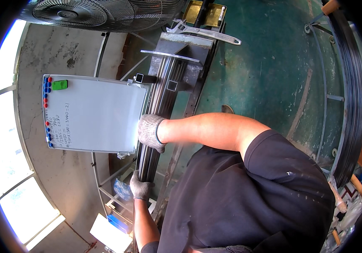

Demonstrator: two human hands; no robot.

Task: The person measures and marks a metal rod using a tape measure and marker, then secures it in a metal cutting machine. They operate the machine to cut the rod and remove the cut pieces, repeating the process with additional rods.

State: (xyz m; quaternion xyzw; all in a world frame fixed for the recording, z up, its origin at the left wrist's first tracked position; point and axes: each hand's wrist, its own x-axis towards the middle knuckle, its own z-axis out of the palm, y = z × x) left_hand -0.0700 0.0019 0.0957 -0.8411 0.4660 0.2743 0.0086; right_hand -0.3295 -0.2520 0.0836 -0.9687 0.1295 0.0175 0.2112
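A bundle of long, shiny metal tubes (161, 97) lies on a narrow steel stand, running from a metal end plate (170, 55) down toward my body. My right hand (151, 132), in a grey knit glove, is closed over the middle of the bundle; its fingertips are hidden on the far side. Closer to me, my left hand (141, 186), gloved alike, is closed around the near part of the tubes, its fingers partly hidden. Beyond my right hand, a short square tube (146, 79) sticks out leftward, and another square tube end (172, 86) rests on the bundle.
An adjustable wrench (208, 33) lies at the stand's far end, beside a yellow tray (193, 9) with a marker. A whiteboard (100, 114) with magnets and a green eraser (60, 85) stands left. A large fan (100, 12) is above. Long dark bars (349, 92) sit on a rack at right.
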